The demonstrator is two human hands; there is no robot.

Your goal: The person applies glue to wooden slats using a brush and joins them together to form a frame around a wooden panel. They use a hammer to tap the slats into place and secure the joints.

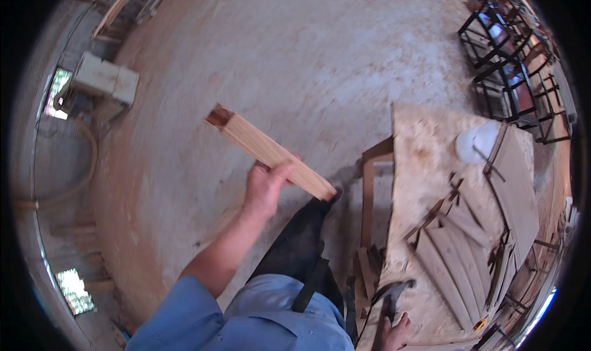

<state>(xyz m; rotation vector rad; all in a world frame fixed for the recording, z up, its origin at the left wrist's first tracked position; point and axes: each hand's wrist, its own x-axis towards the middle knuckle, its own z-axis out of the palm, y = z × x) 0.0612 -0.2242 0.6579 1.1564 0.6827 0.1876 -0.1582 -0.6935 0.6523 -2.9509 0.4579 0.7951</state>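
My left hand (266, 188) is closed around the middle of a squared piece of wood (246, 133), held out over the floor and tilted down to the right. Its far end is cut narrower and looks darker; a small cut shows at the lower right end. At the lower edge, my right hand (397, 334) grips the dark handle of a hammer (389, 298) at the near left part of a wooden-topped table (409, 141). The hammer's curved head lies over the tabletop, and part of this hand is cut off by the picture's edge.
Several curved wooden slats (446, 262) lie spread on the table beside a white tub (477, 143) and a wide board (516, 191). Black metal frames (502, 68) stand at the far right. A pale boxy machine (106, 80) with a hose is at the left wall.
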